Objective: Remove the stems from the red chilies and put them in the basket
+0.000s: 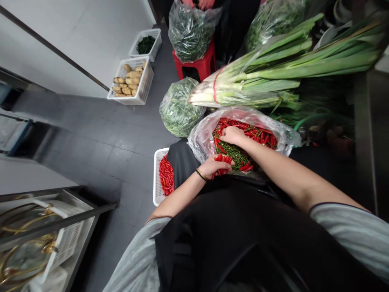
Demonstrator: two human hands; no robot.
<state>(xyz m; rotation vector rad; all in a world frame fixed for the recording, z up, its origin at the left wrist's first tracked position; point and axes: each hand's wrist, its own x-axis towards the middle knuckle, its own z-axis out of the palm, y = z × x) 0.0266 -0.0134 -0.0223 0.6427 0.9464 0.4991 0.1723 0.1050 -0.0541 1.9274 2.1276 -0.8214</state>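
A clear plastic bag (199, 136) full of red chillies (261, 136) and green stems (235, 156) stands open in front of me. My left hand (214, 166) is closed around a bunch of red chillies (223, 160) at the bag's near edge. Inside the bag, my right hand (232, 134) has its fingers curled down among the chillies; whatever the fingertips grip is hidden. To the left of my knee sits a white basket (156, 178) with loose red chillies (166, 176) in it.
Long leeks (258, 81) tied in red lie just beyond the bag. A bag of greens (180, 107) is on the floor, another (191, 34) on a red stool (197, 67), where another person's hands (206, 4) show. Potatoes fill a white crate (146, 87). A metal rack (91, 221) stands lower left.
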